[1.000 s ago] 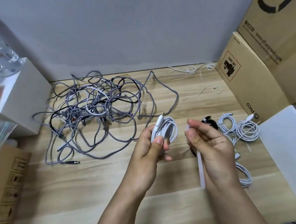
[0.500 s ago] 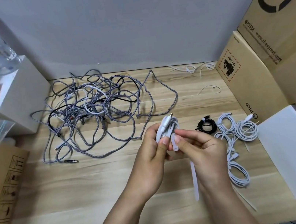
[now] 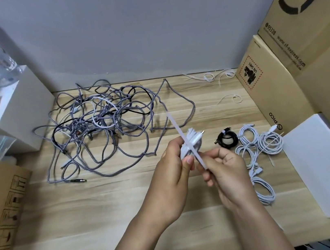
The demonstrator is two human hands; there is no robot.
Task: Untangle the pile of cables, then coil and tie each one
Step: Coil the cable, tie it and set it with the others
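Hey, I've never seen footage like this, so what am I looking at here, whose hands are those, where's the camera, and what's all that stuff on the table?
No machine here: the hands belong to a person wearing a head camera that looks down at a pale wooden table. The left hand grips a coiled white cable; the right hand pinches a white strap tie lying across that coil. Behind lies a tangled pile of grey braided cables. To the right lie finished coils: one black coiled cable and several white coiled cables.

- One head-worn wide-angle view, looking forward and down over the wooden table (image 3: pixel 87 211).
- Close above both hands; grey wall (image 3: pixel 145 31) beyond.
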